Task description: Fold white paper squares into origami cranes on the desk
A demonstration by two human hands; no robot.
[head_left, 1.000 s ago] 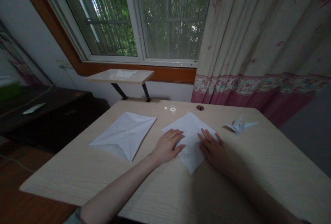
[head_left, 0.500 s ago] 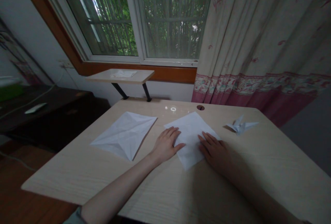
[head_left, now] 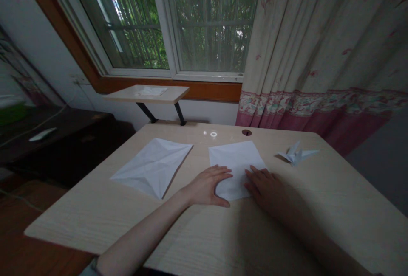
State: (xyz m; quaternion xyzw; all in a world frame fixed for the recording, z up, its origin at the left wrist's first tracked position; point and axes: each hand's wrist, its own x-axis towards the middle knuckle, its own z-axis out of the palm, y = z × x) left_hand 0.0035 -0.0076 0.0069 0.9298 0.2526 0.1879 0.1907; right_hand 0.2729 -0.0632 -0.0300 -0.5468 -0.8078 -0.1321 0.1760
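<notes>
A white square sheet of paper (head_left: pixel 237 157) lies flat on the wooden desk, one edge roughly facing me. My left hand (head_left: pixel 210 186) rests at its left side, thumb and fingers spread apart around the lower left corner. On the right part of the sheet lies my right hand (head_left: pixel 263 184), fingers stretched out and touching the paper. Left of my hands is a creased white sheet (head_left: pixel 153 165), unfolded and slightly raised along its folds. A folded paper crane (head_left: pixel 295 155) sits to the right, beyond my right hand.
The desk (head_left: pixel 191 233) carries a small raised shelf (head_left: pixel 121 95) at the back left, with white paper (head_left: pixel 151 91) on it. A round hole (head_left: pixel 246 132) is near the back edge. Behind stand a window and a curtain (head_left: pixel 280 76). A dark cabinet (head_left: pixel 79 140) is at left.
The sheet under my hands has turned from a diamond position to a squarer one. My left hand has shifted slightly towards me, its thumb spread wider. My right hand has barely moved.
</notes>
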